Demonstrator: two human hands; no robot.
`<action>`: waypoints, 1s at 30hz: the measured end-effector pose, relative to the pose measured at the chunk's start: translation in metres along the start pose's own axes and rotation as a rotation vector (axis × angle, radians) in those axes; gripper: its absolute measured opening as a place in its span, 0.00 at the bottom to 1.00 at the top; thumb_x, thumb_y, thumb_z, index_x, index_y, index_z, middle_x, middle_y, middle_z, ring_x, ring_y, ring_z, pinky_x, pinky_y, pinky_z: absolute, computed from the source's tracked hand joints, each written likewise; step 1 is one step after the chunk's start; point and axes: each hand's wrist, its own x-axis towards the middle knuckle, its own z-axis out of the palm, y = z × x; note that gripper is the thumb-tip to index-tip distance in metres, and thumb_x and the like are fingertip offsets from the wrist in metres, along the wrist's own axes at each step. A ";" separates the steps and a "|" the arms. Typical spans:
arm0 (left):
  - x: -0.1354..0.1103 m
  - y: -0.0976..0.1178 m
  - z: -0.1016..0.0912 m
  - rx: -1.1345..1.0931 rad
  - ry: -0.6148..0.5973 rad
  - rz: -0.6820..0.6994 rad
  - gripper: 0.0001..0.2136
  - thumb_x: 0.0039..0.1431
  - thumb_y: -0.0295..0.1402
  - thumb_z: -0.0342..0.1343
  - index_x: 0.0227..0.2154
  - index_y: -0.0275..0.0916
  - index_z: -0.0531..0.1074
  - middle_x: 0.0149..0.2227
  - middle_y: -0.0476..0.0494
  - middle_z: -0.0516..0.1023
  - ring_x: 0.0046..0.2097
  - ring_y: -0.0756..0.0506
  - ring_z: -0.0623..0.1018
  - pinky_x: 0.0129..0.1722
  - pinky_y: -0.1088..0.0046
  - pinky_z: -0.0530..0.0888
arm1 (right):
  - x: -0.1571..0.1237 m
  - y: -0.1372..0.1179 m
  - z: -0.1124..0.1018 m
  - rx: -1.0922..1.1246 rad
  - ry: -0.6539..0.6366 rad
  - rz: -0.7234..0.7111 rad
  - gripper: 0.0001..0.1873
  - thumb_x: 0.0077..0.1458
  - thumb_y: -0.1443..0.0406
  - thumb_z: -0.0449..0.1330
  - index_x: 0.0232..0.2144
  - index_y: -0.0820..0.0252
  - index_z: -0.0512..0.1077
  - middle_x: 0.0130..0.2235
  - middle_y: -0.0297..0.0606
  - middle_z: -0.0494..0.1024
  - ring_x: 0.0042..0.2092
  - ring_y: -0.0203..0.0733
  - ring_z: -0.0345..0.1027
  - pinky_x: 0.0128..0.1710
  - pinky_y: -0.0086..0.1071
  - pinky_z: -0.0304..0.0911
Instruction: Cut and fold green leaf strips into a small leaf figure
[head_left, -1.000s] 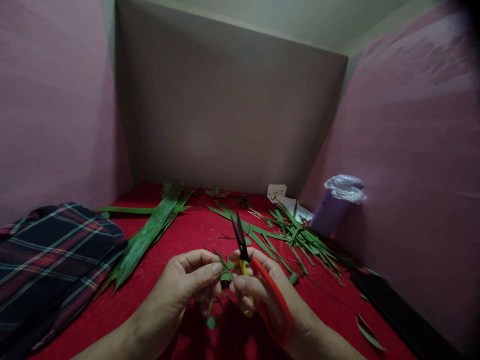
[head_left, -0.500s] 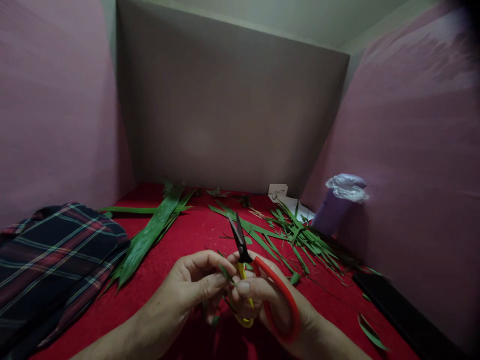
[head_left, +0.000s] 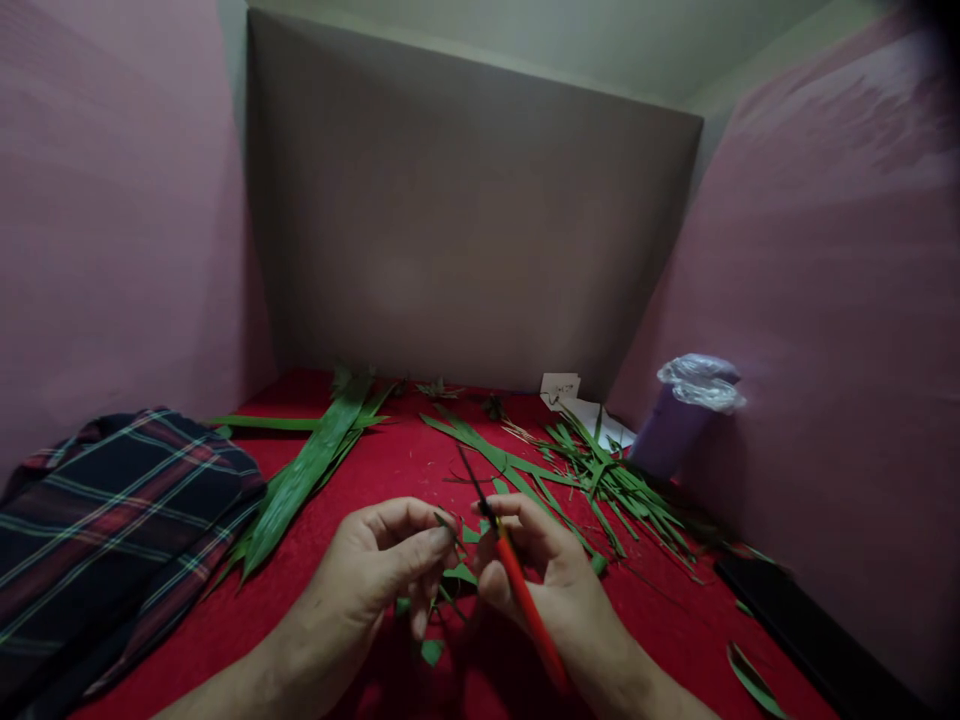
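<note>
Between thumb and fingers, my left hand pinches a small green leaf piece, partly hidden by the fingertips. My right hand is closed round scissors with red handles; their dark blades point up and away and are seen edge-on. The two hands are apart, a short gap between their fingertips. Under and between them, small green leaf scraps lie on the red cloth.
Broad long leaves lie at the left, beside a plaid cloth. A pile of narrow leaf strips lies at the right, near white paper, a purple container topped with clear plastic and a black flat object.
My hands have drawn apart. The scissors in my right hand have turned from a broad view of the blades and handles to edge-on. More leaf scraps show between my hands.
</note>
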 end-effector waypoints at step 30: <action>0.001 -0.001 0.002 -0.048 0.030 -0.100 0.08 0.46 0.34 0.60 0.22 0.34 0.71 0.21 0.48 0.72 0.19 0.54 0.68 0.14 0.81 0.67 | 0.002 0.011 0.007 -0.056 0.139 -0.067 0.14 0.40 0.68 0.62 0.33 0.57 0.65 0.24 0.29 0.69 0.26 0.34 0.63 0.24 0.26 0.60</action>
